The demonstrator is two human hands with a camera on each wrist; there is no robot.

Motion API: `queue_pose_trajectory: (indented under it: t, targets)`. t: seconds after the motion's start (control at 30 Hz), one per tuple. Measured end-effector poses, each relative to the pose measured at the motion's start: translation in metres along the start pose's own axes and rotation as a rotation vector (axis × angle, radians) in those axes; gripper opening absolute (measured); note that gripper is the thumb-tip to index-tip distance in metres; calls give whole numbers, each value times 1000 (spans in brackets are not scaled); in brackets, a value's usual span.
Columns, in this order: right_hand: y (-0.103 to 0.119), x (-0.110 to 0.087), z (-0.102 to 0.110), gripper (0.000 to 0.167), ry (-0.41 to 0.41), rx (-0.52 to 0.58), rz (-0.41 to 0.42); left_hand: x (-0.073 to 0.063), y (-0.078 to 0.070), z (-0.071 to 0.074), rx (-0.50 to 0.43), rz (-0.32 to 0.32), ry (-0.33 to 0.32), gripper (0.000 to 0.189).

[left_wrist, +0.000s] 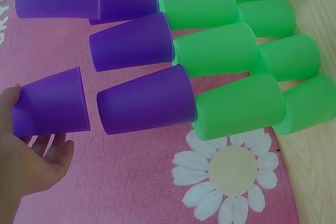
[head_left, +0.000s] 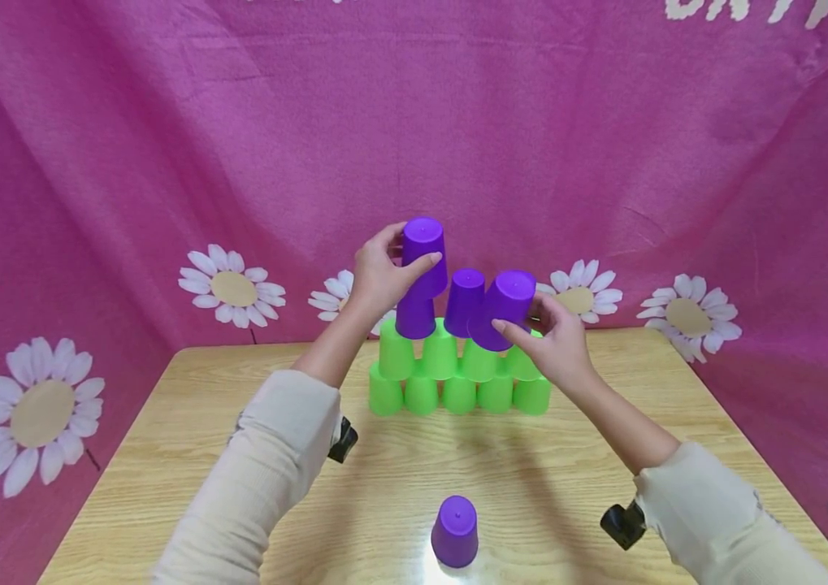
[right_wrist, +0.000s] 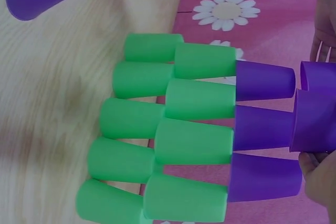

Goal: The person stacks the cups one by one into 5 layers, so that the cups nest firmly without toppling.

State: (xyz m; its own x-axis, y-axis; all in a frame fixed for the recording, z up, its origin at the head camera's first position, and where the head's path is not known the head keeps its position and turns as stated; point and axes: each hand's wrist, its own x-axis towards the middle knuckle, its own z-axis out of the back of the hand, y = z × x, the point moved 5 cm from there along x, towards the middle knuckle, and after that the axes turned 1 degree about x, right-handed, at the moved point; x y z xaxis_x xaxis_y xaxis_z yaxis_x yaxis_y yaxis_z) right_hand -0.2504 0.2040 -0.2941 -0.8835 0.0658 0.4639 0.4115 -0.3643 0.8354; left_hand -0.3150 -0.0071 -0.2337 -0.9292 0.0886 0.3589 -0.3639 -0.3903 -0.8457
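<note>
In the head view my left hand (head_left: pixel 382 272) grips an upside-down purple cup (head_left: pixel 424 244), thumb on its near side. Its rim is just above a standing purple cup (head_left: pixel 416 319), a small gap showing in the left wrist view. My right hand (head_left: pixel 562 343) holds another upside-down purple cup (head_left: pixel 507 305), a little tilted, its thumb low on the side. In the right wrist view this cup (right_wrist: pixel 316 121) is close over the purple row. That row has three upside-down cups, the middle one (head_left: pixel 466 302) among them, standing on green cups (head_left: pixel 440 351).
Two rows of several upside-down green cups, the lower one (head_left: pixel 460 396) on the wooden table (head_left: pixel 238 455), carry the purple row. One more purple cup (head_left: pixel 455 532) stands upside down near the table's front. A pink cloth (head_left: pixel 399 122) with daisies hangs behind.
</note>
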Motion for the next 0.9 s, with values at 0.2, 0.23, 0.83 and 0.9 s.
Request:
queue_pose_trajectory:
  t: [0.2, 0.23, 0.83, 0.9]
  targets:
    - [7, 11, 3, 44, -25, -5, -12, 0, 0, -2, 6, 0, 8, 58]
    - [8, 13, 3, 43, -34, -4, -5, 0, 0, -3, 7, -1, 8, 58]
    - [10, 43, 6, 48, -111, -49, -9, 4, 1, -10, 4, -5, -16, 57]
    - [9, 47, 5, 48, -116, -55, -7, 5, 0, -11, 5, -9, -20, 56]
